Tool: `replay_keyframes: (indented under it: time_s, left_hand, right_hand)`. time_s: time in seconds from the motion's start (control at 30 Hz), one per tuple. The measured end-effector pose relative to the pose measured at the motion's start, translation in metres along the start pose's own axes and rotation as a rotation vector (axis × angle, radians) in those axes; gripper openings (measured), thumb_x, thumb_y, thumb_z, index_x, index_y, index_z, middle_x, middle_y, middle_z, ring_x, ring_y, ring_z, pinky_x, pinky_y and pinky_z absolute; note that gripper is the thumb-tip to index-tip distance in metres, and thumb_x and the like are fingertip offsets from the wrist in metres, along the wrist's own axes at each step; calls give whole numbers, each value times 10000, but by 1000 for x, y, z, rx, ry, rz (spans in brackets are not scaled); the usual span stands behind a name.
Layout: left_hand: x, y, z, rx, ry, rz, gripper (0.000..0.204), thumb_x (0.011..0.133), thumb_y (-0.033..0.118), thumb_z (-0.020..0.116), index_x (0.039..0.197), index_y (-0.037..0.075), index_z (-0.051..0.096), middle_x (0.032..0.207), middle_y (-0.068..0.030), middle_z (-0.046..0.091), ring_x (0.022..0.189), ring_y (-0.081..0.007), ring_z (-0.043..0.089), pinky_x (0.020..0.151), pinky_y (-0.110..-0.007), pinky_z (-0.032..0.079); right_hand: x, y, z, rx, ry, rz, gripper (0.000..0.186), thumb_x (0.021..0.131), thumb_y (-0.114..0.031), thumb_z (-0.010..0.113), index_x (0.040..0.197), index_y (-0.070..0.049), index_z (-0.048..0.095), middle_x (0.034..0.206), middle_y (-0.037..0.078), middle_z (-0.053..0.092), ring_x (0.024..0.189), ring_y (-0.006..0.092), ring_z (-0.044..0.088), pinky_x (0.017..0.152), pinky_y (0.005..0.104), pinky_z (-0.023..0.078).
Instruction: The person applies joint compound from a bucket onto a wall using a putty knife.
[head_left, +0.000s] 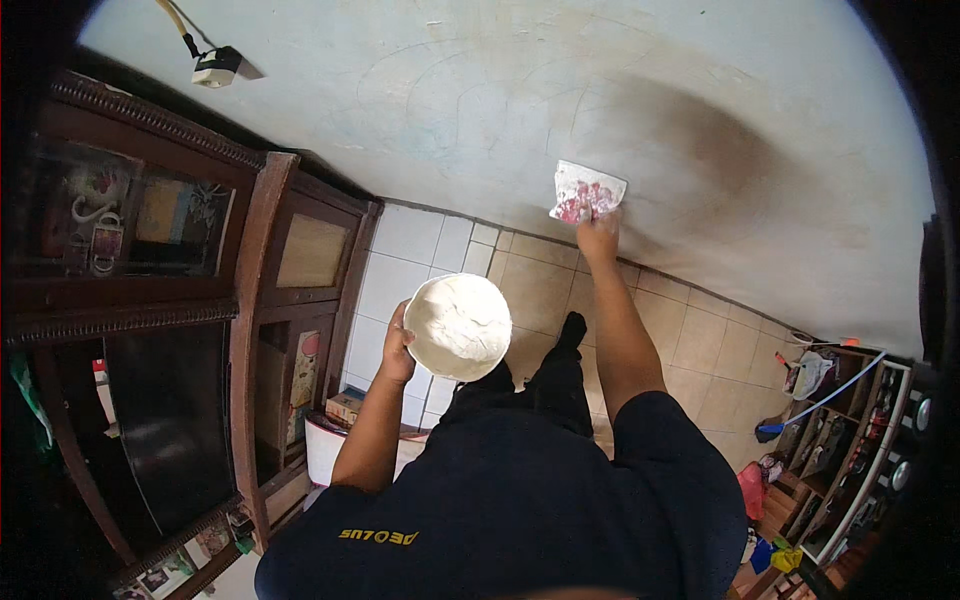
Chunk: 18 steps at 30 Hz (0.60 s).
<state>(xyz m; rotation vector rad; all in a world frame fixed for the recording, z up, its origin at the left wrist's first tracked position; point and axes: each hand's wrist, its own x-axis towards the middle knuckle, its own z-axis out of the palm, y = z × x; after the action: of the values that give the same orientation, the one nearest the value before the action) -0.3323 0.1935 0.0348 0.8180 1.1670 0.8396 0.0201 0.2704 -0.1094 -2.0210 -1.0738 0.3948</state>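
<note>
My left hand (397, 343) grips the side of a round white bowl (417, 358), with its thumb at the rim. Inside the bowl lies thick white putty (462, 325), its surface uneven. My right arm is stretched forward, and my right hand (598, 235) is closed on a putty scraper (590, 190). White paste smears the scraper's broad, pink-red blade. It is against or close before the pale wall (480, 120); I cannot tell whether it touches. Patchy stains and curved marks show on the wall, and a dark shadow falls right of the scraper.
A dark wooden cabinet (268, 230) with glass panels stands along the left. An electrical socket (215, 68) on a cable hangs at the upper left. Tiled floor (535, 285) meets the wall's foot. At the right are a cluttered shelf rack (845, 440) and a blue long-handled brush (768, 432).
</note>
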Motion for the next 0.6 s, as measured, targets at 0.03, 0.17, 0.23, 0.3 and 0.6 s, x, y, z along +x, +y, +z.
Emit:
replay_keyframes:
  time_s: [0.03, 0.17, 0.23, 0.3, 0.6]
  left_hand:
    - [-1, -1, -3, 1, 2, 3, 706, 590, 263, 453, 1233, -26, 420, 1142, -145, 527, 1071, -249, 494, 958, -324, 359]
    - [2, -6, -7, -36, 26, 2, 707, 591, 261, 461, 1236, -23, 413, 1139, -145, 526, 1079, -245, 491, 961, -318, 357]
    - [-1, -7, -8, -47, 28, 0, 704, 592, 260, 463, 1236, -21, 413, 1137, -145, 526, 1081, -244, 490, 962, -317, 356]
    - [4, -7, -5, -42, 5, 11, 700, 597, 259, 463, 1236, -21, 413, 1139, -146, 525, 1087, -247, 488, 968, -317, 353]
    - [1, -6, 2, -67, 64, -28, 695, 590, 262, 472, 1220, -26, 422, 1120, -137, 532, 1074, -239, 497, 962, -317, 362]
  right_hand:
    - [-4, -4, -3, 3, 0, -2, 487, 863, -304, 531, 1099, 117, 473, 1022, 301, 568, 986, 420, 536, 864, 446, 416]
    - [16, -66, -56, 186, 95, -4, 315, 865, -238, 529, 965, 57, 576, 924, 236, 615, 918, 407, 563, 821, 446, 429]
    - [37, -108, -93, 176, 279, -204, 320, 868, -241, 530, 930, 71, 569, 880, 247, 615, 860, 415, 576, 772, 452, 445]
    - [61, -116, -103, 148, 384, -283, 350, 870, -255, 531, 921, 90, 553, 862, 266, 608, 832, 421, 582, 746, 459, 454]
    - [63, -86, -56, -220, 200, 154, 568, 872, -421, 516, 1024, 120, 437, 844, 304, 590, 817, 444, 585, 734, 492, 474]
